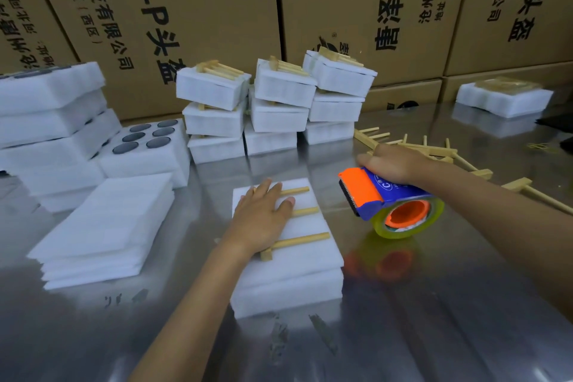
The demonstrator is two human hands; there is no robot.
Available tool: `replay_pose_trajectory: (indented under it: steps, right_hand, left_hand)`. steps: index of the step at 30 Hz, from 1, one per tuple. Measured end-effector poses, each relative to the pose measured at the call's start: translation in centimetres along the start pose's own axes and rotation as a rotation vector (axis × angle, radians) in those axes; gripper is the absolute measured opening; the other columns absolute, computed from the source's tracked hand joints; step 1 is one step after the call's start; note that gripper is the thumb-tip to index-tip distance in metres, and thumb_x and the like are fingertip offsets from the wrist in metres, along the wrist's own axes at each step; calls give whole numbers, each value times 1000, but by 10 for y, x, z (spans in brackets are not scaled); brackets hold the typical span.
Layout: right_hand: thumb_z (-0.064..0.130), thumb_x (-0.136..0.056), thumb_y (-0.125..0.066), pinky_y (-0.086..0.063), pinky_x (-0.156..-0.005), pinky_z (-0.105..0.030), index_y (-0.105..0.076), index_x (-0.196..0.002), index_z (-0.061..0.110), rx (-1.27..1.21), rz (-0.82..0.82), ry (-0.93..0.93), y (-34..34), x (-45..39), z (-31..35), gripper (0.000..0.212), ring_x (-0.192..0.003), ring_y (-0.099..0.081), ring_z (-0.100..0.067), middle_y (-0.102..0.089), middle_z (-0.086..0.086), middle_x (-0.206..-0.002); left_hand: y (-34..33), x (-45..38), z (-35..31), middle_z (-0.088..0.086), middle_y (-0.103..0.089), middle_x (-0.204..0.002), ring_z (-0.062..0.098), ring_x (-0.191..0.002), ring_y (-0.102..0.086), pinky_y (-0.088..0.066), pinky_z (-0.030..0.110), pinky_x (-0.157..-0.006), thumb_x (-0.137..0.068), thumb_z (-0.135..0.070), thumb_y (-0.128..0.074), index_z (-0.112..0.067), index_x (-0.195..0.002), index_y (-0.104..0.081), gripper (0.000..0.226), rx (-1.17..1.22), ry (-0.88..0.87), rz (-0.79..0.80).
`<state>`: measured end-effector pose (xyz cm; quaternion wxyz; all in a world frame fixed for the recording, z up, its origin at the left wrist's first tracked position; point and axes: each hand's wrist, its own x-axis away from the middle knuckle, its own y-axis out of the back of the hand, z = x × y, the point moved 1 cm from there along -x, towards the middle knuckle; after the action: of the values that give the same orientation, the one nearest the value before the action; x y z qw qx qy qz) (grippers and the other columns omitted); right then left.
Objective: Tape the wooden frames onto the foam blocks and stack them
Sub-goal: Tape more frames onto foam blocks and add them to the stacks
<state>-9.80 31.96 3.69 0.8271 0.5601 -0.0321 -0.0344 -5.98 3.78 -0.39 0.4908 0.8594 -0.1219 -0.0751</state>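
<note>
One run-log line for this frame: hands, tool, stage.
left hand: flat on wooden frame, atop foam block | right hand: grips tape dispenser, beside block | stage: taping not begun

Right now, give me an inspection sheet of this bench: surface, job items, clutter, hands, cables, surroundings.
Surface: shiny metal table, reflective.
Job's things: wooden frame lying on foam block; finished stacks at the back, three high.
Clutter: loose frames at right; flat foam sheets at left; foam trays with round holes.
Hands: left hand presses flat on the frame; right hand grips the tape dispenser.
Cables: nothing seen.
Surroundings: cardboard boxes behind.
</note>
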Motion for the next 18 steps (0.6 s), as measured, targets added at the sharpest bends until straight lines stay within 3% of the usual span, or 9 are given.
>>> replay_pose_trajectory:
  steps: [5,9,11,13,15,18]
  right_hand:
    - [64,-83,-33,-32,-60,-32,-49,-79,27,66,23,-19,11,-6,-4,40,-76,-56,-18,-58,-1,-84]
    - [57,-97,-33,-37,-75,-36,-59,-121,19,242,32,-67,19,6,-44,52,-92,-51,-22,-60,-10,-124]
    - [57,-99,-32,-38,-79,-36,-60,-125,18,293,16,-116,25,17,-66,55,-100,-52,-25,-59,-12,-131]
    - [58,-99,-32,-39,-76,-34,-62,-115,19,291,-12,-128,27,23,-76,52,-99,-56,-23,-61,-11,-126]
    - [57,-98,-32,-35,-63,-30,-58,-95,22,325,-27,-101,24,23,-73,44,-79,-52,-13,-63,-6,-102]
    - [58,-96,-31,-33,-62,-31,-54,-80,25,350,-39,-84,19,22,-65,44,-73,-49,-9,-53,4,-79]
  left_hand:
    - [4,3,1,-12,-5,-166,13,-153,0,2,35,-124,-105,-50,-32,-26,-157,-25,58,13,7,25]
    - [4,2,4,-13,-1,-166,12,-154,3,2,36,-124,-105,-51,-30,-27,-157,-21,58,1,10,47]
    - [4,1,2,-12,1,-167,14,-154,4,3,38,-124,-105,-51,-28,-27,-158,-18,59,-39,14,67]
    - [7,-1,-1,-10,4,-167,20,-154,5,2,42,-124,-105,-53,-23,-28,-159,-13,61,-152,33,112]
    - [11,-1,-7,-6,6,-167,26,-154,7,1,48,-123,-105,-53,-17,-28,-160,-9,60,-348,67,137]
    - [16,-2,-31,5,-4,-168,30,-154,4,1,50,-122,-105,-34,-27,-23,-157,-21,54,-625,-23,11]
